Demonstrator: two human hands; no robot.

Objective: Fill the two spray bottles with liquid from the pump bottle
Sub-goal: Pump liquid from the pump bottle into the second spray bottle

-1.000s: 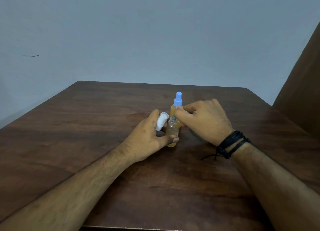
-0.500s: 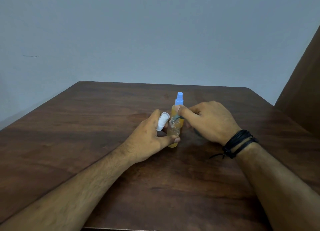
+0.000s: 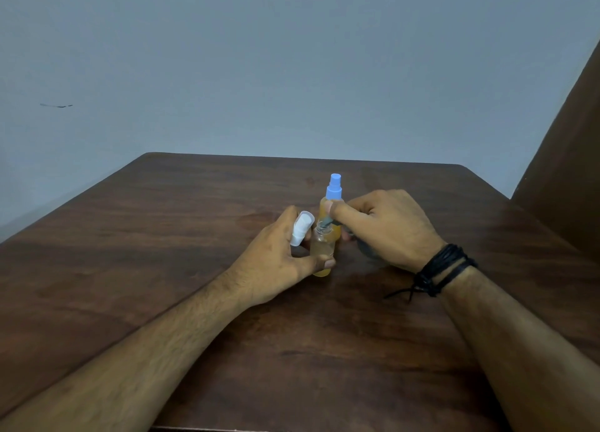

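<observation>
A small clear spray bottle (image 3: 322, 248) with some yellow liquid stands uncapped on the table. My left hand (image 3: 281, 259) grips its body and also holds its white spray cap (image 3: 301, 228) between the fingers. My right hand (image 3: 384, 225) holds a dark pump bottle, mostly hidden under the palm; its grey nozzle (image 3: 327, 226) points into the small bottle's mouth and my forefinger rests on top. Just behind stands a taller bottle of yellow liquid (image 3: 325, 208) with a blue spray top (image 3: 334, 188).
The dark wooden table (image 3: 201, 269) runs to a pale wall at the back. A brown panel (image 3: 565, 185) rises at the right edge. Black cord bracelets (image 3: 443, 271) wrap my right wrist.
My right hand has shifted slightly right and back, exposing the grey nozzle at the small bottle's mouth. My left hand and both bottles stay where they were.
</observation>
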